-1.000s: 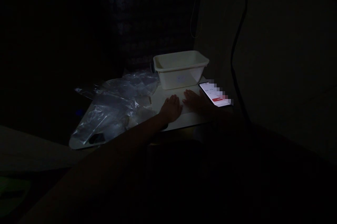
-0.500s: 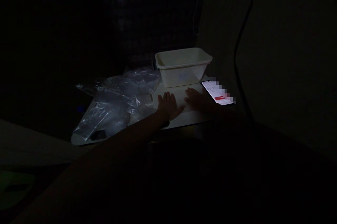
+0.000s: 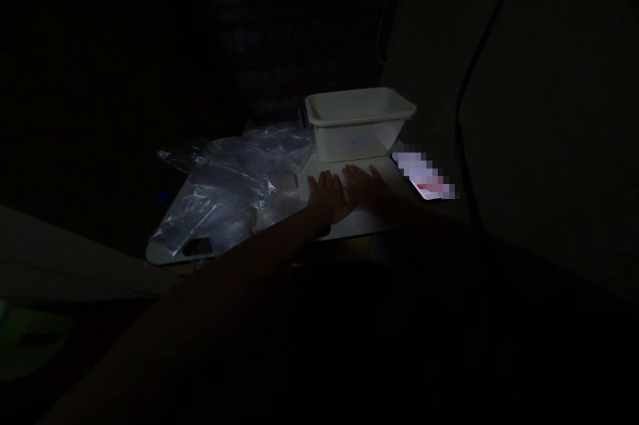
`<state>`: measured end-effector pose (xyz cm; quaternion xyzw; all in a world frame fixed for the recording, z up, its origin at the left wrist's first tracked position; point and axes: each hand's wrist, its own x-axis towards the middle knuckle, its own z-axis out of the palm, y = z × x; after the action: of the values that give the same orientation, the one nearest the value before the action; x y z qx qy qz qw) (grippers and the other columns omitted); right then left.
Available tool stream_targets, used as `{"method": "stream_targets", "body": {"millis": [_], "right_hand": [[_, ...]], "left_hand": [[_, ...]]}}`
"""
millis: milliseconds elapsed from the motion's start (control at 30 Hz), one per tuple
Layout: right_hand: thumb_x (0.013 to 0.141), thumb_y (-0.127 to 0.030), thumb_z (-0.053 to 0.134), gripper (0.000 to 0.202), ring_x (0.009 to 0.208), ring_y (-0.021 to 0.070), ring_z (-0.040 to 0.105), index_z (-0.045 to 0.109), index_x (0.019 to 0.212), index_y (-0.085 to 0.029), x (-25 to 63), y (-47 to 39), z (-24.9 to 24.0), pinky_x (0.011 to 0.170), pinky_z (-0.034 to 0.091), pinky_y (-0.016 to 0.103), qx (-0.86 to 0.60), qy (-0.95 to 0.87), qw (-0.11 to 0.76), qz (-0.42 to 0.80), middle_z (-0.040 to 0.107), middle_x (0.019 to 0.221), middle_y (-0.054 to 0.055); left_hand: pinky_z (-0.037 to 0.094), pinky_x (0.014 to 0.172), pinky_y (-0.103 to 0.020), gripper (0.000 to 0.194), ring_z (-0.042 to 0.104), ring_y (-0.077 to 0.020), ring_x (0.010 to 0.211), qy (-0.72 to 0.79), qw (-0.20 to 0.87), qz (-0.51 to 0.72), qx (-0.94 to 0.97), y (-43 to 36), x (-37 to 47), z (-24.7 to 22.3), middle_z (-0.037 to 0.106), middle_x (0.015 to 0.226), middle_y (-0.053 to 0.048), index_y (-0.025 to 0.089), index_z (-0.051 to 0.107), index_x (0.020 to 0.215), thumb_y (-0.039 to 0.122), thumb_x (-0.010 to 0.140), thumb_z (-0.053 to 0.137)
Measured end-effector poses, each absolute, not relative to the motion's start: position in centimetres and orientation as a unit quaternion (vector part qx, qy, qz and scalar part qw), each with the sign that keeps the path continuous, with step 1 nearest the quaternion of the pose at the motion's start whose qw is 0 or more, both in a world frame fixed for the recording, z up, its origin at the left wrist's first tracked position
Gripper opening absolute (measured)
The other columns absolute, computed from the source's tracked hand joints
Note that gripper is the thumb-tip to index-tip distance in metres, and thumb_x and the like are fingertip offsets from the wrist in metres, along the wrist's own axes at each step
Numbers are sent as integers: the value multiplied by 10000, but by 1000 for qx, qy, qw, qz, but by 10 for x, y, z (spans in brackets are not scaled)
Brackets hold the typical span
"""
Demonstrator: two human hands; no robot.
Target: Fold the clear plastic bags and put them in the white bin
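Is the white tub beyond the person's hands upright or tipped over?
Upright: the white tub stands base down on the table, its open rim facing up. Its floor is hidden.

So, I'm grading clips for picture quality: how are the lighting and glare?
Head view: very dark, lower right nearly black; phone brightest, partly hidden by blocky pixels; pale glints on the plastic bags; left hand and right hand dim, though their outlines can be made out.

Desk (image 3: 359,223): bags (image 3: 219,198) at left, tub (image 3: 344,143) at rear, phone (image 3: 423,176) at right; left hand (image 3: 327,198) and right hand (image 3: 368,187) before tub.
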<state>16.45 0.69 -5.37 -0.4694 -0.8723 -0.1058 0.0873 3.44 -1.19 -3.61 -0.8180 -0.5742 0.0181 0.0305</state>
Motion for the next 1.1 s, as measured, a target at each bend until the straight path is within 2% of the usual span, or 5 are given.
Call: {"method": "stream_targets", "body": {"millis": [333,533,867,1100], "right_hand": [[838,-257,186,404,1190,232,242,348,1188,-134,176,24,-75,852,256,514,-423,-886,70,-177,318,1288,142],[834,-257,230,375,1166,238,283,383,1162,-157,188,24,-80,868,218,550,-432,-866,110,-226,366,1259,137],[840,-243,209,365,1152,235,302,422,1121,-147,196,20,-74,855,220,575,-458,-857,78,-222,371,1253,147],[847,-283,151,421,1160,218,292,345,1186,-125,198,19,-70,880,223,557,-483,-847,83,-203,346,1269,147]], "left_hand": [[88,924,-532,752,100,-322,1217,-573,38,31,-818,-12,34,-36,176,1326,-201,20,180,1268,554,740,149],[97,931,-518,756,104,-313,1219,-579,46,46,-812,-12,35,-35,171,1332,-188,38,180,1272,568,740,95],[95,925,-531,799,105,-308,1220,-579,42,33,-813,-11,35,-38,174,1327,-201,30,180,1271,596,723,50],[101,924,-531,798,100,-307,1221,-577,35,33,-816,-12,35,-36,161,1329,-204,31,179,1271,599,724,51]]}}
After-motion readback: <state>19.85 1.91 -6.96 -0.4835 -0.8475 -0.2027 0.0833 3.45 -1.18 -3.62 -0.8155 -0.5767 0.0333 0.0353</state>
